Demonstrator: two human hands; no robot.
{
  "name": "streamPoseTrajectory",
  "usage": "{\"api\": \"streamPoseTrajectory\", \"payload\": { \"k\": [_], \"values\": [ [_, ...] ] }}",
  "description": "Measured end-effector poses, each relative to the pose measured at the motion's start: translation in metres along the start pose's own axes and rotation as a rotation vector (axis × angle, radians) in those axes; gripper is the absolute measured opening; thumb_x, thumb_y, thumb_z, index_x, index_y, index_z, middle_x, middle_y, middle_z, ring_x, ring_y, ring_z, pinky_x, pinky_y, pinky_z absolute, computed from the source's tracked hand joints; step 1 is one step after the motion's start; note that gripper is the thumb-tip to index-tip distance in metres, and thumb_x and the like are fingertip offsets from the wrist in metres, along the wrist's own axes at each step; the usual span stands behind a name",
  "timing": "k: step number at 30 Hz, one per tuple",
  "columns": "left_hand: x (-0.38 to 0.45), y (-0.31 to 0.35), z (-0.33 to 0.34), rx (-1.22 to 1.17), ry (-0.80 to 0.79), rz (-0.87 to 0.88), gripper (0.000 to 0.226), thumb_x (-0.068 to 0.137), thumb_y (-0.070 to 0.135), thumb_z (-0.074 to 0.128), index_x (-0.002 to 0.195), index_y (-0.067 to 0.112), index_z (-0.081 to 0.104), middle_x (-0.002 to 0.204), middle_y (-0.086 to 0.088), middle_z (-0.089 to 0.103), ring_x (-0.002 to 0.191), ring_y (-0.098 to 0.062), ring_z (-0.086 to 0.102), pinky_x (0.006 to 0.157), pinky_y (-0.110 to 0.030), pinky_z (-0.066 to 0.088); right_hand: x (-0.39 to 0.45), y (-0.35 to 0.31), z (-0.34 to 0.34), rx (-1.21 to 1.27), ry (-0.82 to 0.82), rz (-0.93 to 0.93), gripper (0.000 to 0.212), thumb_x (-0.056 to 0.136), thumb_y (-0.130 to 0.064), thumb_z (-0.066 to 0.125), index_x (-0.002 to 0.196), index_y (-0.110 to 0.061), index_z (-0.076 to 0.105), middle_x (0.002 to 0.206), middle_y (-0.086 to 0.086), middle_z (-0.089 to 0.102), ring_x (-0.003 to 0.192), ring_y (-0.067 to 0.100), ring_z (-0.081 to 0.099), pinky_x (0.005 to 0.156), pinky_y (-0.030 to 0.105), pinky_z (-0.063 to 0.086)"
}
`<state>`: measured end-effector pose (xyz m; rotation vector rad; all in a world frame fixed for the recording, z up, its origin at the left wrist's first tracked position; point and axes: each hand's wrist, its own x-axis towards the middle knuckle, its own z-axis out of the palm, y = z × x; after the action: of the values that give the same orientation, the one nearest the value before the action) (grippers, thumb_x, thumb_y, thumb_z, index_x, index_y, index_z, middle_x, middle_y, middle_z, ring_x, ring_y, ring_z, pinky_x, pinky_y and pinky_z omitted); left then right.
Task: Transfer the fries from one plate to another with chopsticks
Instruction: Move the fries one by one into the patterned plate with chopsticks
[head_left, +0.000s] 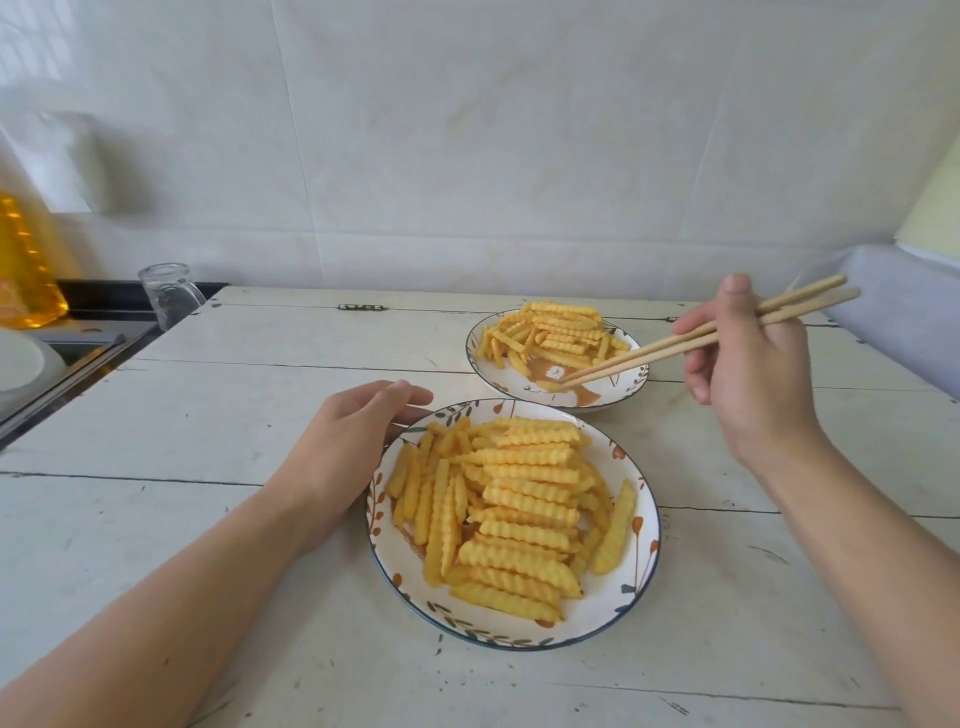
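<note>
Two patterned white plates of crinkle-cut fries sit on a white wooden table. The near plate (631, 587) carries a large heap of fries (511, 506). The far plate (615, 397) holds a smaller pile of fries (553, 332) toward its back. My right hand (748, 364) grips a pair of wooden chopsticks (670, 345); their tips touch a short fry (549, 385) on the bare front part of the far plate. My left hand (353, 441) rests against the near plate's left rim, fingers relaxed.
A clear glass jug (169, 293) stands at the table's back left corner beside a dark stove top (98, 312). A yellow oil bottle (26, 265) and a white bowl (21, 366) are at far left. A white wall rises behind the table.
</note>
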<state>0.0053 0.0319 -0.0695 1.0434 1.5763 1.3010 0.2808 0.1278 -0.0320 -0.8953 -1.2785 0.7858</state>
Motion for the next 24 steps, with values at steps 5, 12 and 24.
{"api": "streamPoseTrajectory", "payload": {
  "k": [5, 12, 24],
  "values": [
    [0.0, 0.001, 0.0, -0.009, 0.002, -0.003, 0.034, 0.109, 0.032, 0.045, 0.108, 0.015, 0.075, 0.101, -0.004, 0.08, 0.096, -0.026, 0.077, 0.096, -0.05, 0.059, -0.007, -0.014, 0.007, 0.269, -0.091, 0.045, 0.059, 0.106, -0.042, 0.04, 0.058, -0.019, 0.068, 0.055, 0.008, 0.048, 0.042, 0.016, 0.033, 0.042, 0.024, 0.022],
    [0.001, 0.0, 0.0, 0.0, -0.001, 0.003, 0.034, 0.109, 0.033, 0.045, 0.109, 0.016, 0.075, 0.101, -0.004, 0.08, 0.094, -0.026, 0.077, 0.095, -0.05, 0.059, -0.002, -0.005, 0.005, 0.232, -0.119, 0.073, 0.055, 0.105, -0.035, 0.044, 0.06, -0.017, 0.07, 0.061, 0.013, 0.046, 0.041, 0.015, 0.029, 0.042, 0.025, 0.018],
    [0.002, -0.001, -0.003, 0.005, -0.018, 0.015, 0.034, 0.108, 0.038, 0.047, 0.103, 0.024, 0.077, 0.103, 0.0, 0.079, 0.098, -0.022, 0.076, 0.096, -0.052, 0.058, 0.02, -0.014, 0.043, -0.316, -0.212, -0.22, 0.035, 0.105, -0.033, 0.048, 0.082, -0.015, 0.067, 0.058, 0.008, 0.056, 0.041, 0.019, 0.053, 0.042, 0.028, 0.043]
  ]
}}
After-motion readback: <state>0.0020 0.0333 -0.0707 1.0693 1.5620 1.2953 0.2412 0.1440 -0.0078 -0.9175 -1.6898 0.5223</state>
